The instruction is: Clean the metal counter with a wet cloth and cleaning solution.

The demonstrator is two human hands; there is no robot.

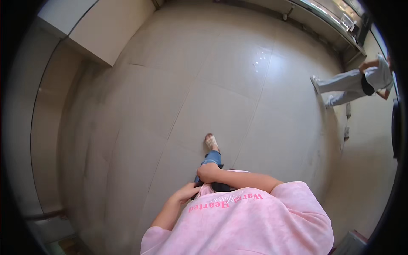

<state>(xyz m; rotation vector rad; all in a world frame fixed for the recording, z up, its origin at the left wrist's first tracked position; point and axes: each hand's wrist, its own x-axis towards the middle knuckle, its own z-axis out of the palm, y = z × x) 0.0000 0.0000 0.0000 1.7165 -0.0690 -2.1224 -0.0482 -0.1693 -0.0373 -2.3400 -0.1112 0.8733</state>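
Down near the bottom of the view, both hands met at the person's waist, over a small dark thing pressed against the hem of the pink shirt. The left hand lay at its left end with the fingers curved together toward it, and the right hand sat on top, closed into a loose fist with the knuckles up. Whether either hand truly clamped the dark thing I could not tell; most of it was hidden by the wrist and shirt, and its kind was not clear.

Judging by this, the person was handling something at the waistband while walking, one sandalled foot stepping forward on the pale tiled floor. The step looked barely begun; bringing the thing clear of the shirt would call for a firmer hold from one hand while the other let go.

Far to the right, another person in light trousers stood beside a metal counter, well apart. A pale cabinet stood at far left.
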